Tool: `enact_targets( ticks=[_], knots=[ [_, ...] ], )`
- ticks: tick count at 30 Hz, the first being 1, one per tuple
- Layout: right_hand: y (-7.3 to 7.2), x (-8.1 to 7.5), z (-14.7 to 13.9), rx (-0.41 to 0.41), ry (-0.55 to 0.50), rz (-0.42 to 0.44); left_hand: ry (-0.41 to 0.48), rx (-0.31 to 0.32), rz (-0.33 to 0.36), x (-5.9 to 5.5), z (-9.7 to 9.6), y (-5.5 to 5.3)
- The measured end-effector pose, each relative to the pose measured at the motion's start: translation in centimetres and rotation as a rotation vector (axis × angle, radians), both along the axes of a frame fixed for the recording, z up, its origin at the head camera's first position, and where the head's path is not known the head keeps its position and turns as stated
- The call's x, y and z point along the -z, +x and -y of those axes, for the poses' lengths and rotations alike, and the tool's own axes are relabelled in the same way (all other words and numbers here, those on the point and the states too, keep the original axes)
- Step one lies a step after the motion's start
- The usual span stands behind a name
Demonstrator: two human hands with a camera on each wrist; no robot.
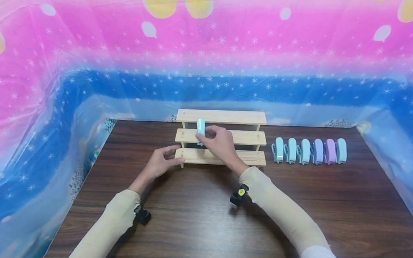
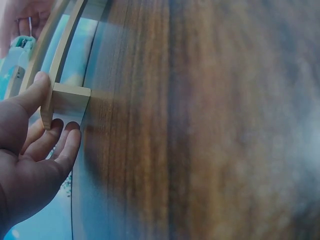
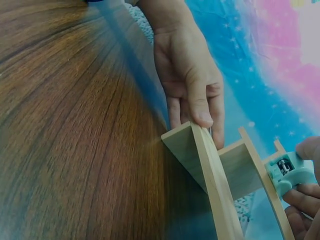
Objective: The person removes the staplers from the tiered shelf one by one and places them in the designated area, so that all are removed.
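Note:
A three-tier wooden shelf rack (image 1: 240, 158) stands toward the back of the table. My left hand (image 1: 160, 163) grips the left end of its lowest board, thumb on the board and the other fingers around the end. My right hand (image 1: 221, 142) pinches a small teal stapler (image 1: 201, 126) between thumb and fingers, at the left part of the middle tier. The stapler is upright in the head view. Its metal spring part shows in the right wrist view, where the teal stapler (image 3: 287, 172) overlaps the upper boards.
Right of the rack, a row of several staplers (image 1: 305, 151) in teal, blue-violet and purple stands on the dark wood-grain table (image 1: 194, 222). A patterned pink and blue cloth (image 1: 230, 68) hangs behind and around the table.

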State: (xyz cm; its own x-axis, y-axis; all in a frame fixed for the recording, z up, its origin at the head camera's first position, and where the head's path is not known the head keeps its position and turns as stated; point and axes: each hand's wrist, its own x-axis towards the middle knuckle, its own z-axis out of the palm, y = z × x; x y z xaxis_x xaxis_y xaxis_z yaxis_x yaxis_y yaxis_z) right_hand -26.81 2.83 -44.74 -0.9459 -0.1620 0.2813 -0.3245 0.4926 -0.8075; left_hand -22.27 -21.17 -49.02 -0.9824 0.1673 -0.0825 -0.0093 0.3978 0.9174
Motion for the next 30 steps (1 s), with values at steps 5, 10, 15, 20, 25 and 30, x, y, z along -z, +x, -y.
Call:
enact_targets(
  ticks=[5,10,15,20,25,30],
  knots=[
    [-0.1,-0.1,0.1,0.024,0.031,-0.007,-0.005,-0.006,-0.001,-0.1,0.0,0.0],
    [-0.1,-0.1,0.1,0.032,0.028,-0.019,-0.003,-0.008,-0.005,-0.1,0.0,0.0],
    [-0.1,0.1,0.1,0.041,0.018,-0.026,0.0,-0.015,0.003,0.0,0.0,-0.1],
    [0.3,-0.1,-0.2,0.044,-0.001,-0.034,0.003,-0.017,0.008,0.1,-0.1,-0.1],
    [1.1,-1.1,-0.9,0.031,-0.001,-0.042,0.001,-0.019,0.009,0.0,-0.1,0.0],
    [1.9,-2.3,-2.1,0.03,0.004,-0.069,-0.009,-0.021,0.01,0.0,-0.1,-0.1]
  ],
)
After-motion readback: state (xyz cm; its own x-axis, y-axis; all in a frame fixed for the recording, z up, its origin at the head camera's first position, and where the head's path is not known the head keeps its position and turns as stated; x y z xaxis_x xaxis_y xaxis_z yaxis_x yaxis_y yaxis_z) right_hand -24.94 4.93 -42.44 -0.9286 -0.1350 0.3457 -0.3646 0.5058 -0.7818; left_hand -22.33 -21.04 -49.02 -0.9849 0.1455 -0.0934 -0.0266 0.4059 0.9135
